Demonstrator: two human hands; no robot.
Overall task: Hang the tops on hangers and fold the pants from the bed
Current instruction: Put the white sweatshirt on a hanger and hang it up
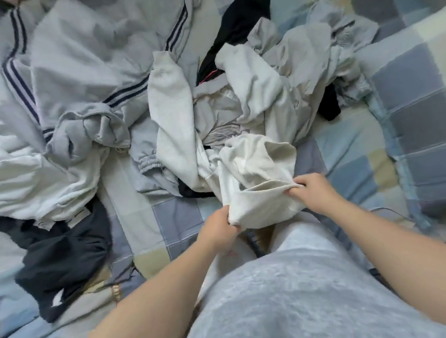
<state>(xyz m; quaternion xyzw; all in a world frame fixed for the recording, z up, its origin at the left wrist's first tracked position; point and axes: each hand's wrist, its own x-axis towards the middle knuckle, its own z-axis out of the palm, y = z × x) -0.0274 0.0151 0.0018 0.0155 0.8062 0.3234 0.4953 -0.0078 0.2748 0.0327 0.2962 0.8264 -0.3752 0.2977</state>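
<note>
Grey fleece of the person's own top [290,301] fills the foreground, with both bare forearms reaching past it to a cream garment [256,170] at the near edge of the pile on the bed [355,145]. The left hand [219,226] grips one end of that garment's open hem, fingers [230,226] curled tight around a bunched fold. The right hand [312,185] pinches the other end of the same edge, fingers [295,192] closed on the cloth. The hem is drawn into a shallow span between them, and the rest trails back into the heap.

Behind the cream garment lie tangled pale grey pieces and a black garment [239,22]. To its left is a grey garment with dark stripes [93,58], and nearer on that side a dark crumpled one [65,252]. A checked pillow [432,127] sits to its right.

I cannot tell from here whether the cream piece is a top or pants. It looks like soft, thick knit: light, limp, not slippery, and likely to drag its neighbours along since a sleeve or leg runs under them. Holding the hem at both ends seems sensible. A lift and a shake should free it and show its shape before it is hung or folded.
</note>
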